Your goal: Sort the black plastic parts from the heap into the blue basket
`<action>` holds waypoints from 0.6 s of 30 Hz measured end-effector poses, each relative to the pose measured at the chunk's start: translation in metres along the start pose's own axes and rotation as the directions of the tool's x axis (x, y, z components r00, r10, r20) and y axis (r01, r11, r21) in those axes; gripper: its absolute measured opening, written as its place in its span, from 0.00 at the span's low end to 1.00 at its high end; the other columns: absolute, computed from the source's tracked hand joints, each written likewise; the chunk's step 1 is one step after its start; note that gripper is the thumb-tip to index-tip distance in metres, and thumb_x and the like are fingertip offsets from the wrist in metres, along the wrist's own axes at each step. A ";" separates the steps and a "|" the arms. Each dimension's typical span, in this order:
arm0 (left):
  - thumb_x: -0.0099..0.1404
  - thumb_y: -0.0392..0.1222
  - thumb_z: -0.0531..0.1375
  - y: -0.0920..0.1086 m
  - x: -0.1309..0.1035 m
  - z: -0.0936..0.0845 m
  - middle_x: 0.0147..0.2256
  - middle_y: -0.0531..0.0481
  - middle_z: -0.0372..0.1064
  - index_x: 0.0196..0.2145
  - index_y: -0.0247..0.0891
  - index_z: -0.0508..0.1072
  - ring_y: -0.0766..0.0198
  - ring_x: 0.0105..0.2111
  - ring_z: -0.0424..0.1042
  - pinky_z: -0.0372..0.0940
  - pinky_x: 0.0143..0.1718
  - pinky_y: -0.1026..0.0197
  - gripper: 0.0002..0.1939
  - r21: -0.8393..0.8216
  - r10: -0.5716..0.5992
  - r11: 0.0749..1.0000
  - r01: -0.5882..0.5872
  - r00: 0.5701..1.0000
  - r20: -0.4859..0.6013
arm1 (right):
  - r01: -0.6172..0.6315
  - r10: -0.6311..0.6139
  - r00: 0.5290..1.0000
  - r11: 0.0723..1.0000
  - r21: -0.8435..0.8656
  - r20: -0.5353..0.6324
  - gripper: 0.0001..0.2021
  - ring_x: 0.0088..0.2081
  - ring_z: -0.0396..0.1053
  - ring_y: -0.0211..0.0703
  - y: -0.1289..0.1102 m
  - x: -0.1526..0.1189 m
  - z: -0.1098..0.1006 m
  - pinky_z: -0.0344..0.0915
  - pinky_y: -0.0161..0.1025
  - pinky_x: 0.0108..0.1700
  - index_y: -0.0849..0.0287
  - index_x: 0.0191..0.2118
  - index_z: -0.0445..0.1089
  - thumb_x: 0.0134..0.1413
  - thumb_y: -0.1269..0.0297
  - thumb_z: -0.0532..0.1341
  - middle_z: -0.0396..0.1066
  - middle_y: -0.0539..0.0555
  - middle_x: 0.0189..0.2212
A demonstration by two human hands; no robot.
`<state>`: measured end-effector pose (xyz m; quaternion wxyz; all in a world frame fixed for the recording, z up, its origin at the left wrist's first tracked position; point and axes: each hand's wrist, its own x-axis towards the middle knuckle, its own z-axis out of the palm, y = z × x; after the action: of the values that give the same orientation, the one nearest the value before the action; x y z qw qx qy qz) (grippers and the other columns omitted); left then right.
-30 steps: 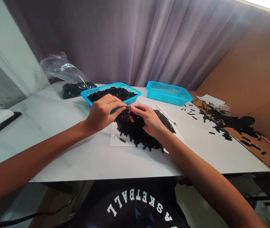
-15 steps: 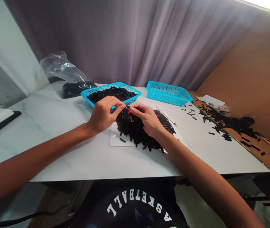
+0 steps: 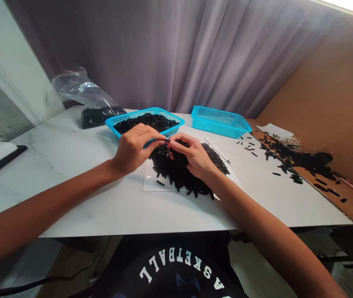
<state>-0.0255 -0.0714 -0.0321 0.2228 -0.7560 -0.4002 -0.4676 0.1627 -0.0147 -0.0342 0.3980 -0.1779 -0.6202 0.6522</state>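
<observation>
Compared with half a second ago, only a small change is seen: a thin black piece (image 3: pixel 167 140) now shows a little more clearly between the fingertips of the left hand (image 3: pixel 133 151) and the right hand (image 3: pixel 199 159). The thumb and forefinger of the left hand are closed on one end of it, and those of the right hand appear to be closed on the other end. The two hands have almost not moved, so it seems that this piece is being worked between the fingers and is not yet put down

Right below the fingers lies a pile of black pieces (image 3: pixel 181 174) on a white sheet (image 3: pixel 151 187), and one loose piece (image 3: pixel 160 182) rests apart, nearer to the person than the fingers. Just beyond the left fingers stands a blue basket (image 3: pixel 176 130), filled with similar pieces; the left hand hides part of its front, and whether they touch cannot be told. A second blue basket (image 3: pixel 218 129) is farther and to the right of the fingers. Well to their right are scattered pieces (image 3: pixel 288 157); far to their left, a clear bag (image 3: pixel 81 87). The right hand also covers some of the pile
</observation>
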 end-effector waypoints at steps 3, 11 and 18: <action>0.68 0.41 0.62 0.000 0.000 0.000 0.34 0.50 0.78 0.37 0.39 0.78 0.63 0.34 0.72 0.67 0.37 0.59 0.05 0.006 -0.007 1.000 0.007 1.000 0.013 | 0.015 -0.015 1.000 1.000 0.012 0.011 0.11 0.31 0.65 0.37 0.001 0.000 0.000 0.63 0.37 0.34 0.59 0.31 0.73 0.48 0.58 0.71 0.68 0.49 0.29; 0.63 0.39 0.65 -0.034 -0.003 0.004 0.38 0.47 0.77 0.43 0.39 0.78 0.56 0.39 0.73 0.67 0.39 0.55 0.10 0.169 -0.383 0.913 0.371 0.922 0.048 | -0.050 0.048 0.996 0.999 -0.017 -0.079 0.12 0.30 0.66 0.36 0.007 0.003 -0.004 0.64 0.37 0.34 0.59 0.38 0.77 0.47 0.60 0.72 0.70 0.49 0.30; 0.65 0.42 0.62 0.001 0.003 0.006 0.44 0.46 0.76 0.49 0.38 0.73 0.60 0.42 0.75 0.70 0.38 0.60 0.15 -0.278 -0.423 0.826 0.490 0.865 0.269 | -0.008 0.007 1.000 0.993 -0.115 -0.008 0.17 0.35 0.69 0.41 0.010 0.004 -0.007 0.67 0.40 0.40 0.55 0.48 0.78 0.51 0.61 0.69 0.75 0.52 0.35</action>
<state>-0.0211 -0.0662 -0.0324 -0.0692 -0.7066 -0.5038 -0.4921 0.1622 -0.0059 -0.0436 0.3868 -0.2052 -0.6546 0.6162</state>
